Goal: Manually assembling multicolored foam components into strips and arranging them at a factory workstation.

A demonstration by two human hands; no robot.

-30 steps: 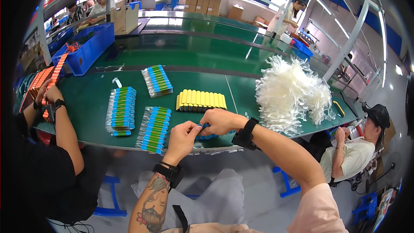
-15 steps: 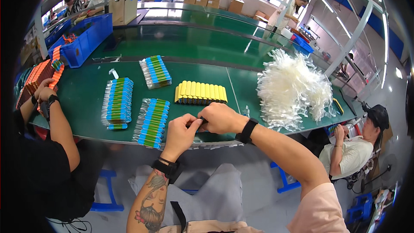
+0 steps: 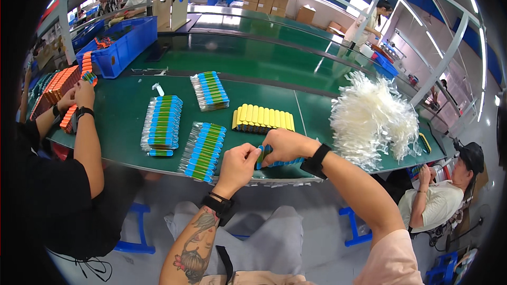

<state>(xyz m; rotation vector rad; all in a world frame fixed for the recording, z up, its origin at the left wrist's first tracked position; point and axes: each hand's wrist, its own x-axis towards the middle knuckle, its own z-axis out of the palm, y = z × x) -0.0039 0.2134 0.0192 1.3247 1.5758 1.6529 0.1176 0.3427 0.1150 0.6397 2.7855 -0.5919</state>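
Note:
Over the bench's near edge my two hands meet. My right hand [image 3: 285, 146] is closed on a small blue-and-green piece [image 3: 261, 157] with rounded ends, its fingers bent down over it. My left hand [image 3: 237, 168] is closed in a pinch against that piece's left side; what sits between its fingertips is hidden. More blue and green shows under my right hand. Just beyond lies a row of yellow-topped, round-ended pieces [image 3: 263, 117]. To the left lie a near bundle [image 3: 203, 150], a taller stack [image 3: 163, 121] and a far bundle [image 3: 210, 91] of blue-and-green pieces with clear film ends.
A heap of clear plastic strips [image 3: 372, 119] covers the bench's right part. At the left, a co-worker's hands [image 3: 78, 97] handle orange pieces beside a blue bin [image 3: 119, 47]. Another person [image 3: 441, 195] sits at the right. A small white object [image 3: 158, 89] lies behind the tall stack.
The whole view has shifted, so the bench appears farther right. My hands have turned slightly apart, and the blue-and-green piece between them now shows. The left co-worker's hands have risen a little.

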